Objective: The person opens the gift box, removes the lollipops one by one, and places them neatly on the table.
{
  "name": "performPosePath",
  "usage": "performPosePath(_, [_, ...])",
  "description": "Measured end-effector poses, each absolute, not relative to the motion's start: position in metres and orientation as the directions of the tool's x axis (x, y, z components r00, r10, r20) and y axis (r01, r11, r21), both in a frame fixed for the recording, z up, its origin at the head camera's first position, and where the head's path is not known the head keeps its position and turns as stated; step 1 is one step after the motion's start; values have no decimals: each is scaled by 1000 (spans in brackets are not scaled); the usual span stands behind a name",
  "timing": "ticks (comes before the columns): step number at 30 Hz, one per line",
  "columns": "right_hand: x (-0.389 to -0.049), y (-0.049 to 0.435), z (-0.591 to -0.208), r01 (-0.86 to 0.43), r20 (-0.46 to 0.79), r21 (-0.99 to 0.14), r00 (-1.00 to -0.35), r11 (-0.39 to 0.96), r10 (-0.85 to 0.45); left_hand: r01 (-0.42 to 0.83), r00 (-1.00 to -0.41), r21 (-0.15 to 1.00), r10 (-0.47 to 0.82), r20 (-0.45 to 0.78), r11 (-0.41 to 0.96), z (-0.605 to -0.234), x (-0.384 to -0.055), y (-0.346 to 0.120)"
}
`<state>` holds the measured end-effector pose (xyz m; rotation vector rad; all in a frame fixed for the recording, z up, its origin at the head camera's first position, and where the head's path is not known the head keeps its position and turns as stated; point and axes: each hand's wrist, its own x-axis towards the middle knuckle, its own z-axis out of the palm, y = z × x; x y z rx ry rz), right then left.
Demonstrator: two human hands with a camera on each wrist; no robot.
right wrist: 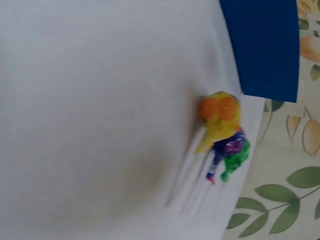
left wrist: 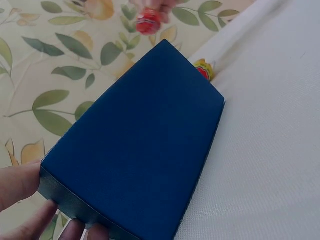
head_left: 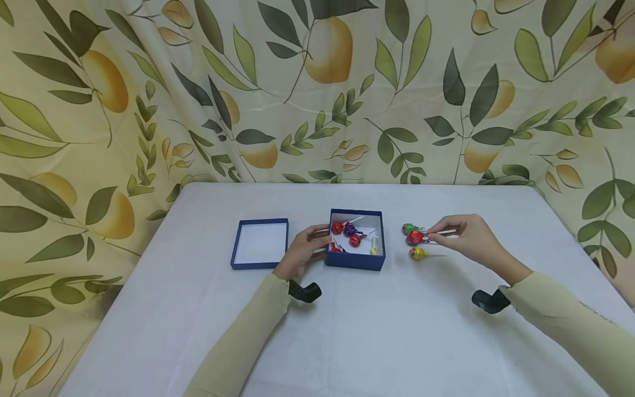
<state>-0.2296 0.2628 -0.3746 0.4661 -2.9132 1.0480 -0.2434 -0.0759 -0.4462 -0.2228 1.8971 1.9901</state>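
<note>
Right of the blue box (head_left: pixel 354 262), the right hand (head_left: pixel 463 236) pinches a red lollipop (head_left: pixel 415 237) by its stick; best carry it clear of the yellow lollipop (head_left: pixel 418 253), while the left hand's (head_left: pixel 299 255) fingers, laid against the box's side, should press lightly

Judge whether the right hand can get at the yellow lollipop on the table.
Probably yes: the yellow lollipop lies uncovered near the right hand, though its fingers hold a red lollipop.
</note>
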Motion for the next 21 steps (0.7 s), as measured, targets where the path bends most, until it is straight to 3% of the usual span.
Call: performPosePath(21, [-214, 283, -427, -173, -26, -659, -967, 732, -252, -373, -915, 927, 182, -361, -32, -445, -243, -78])
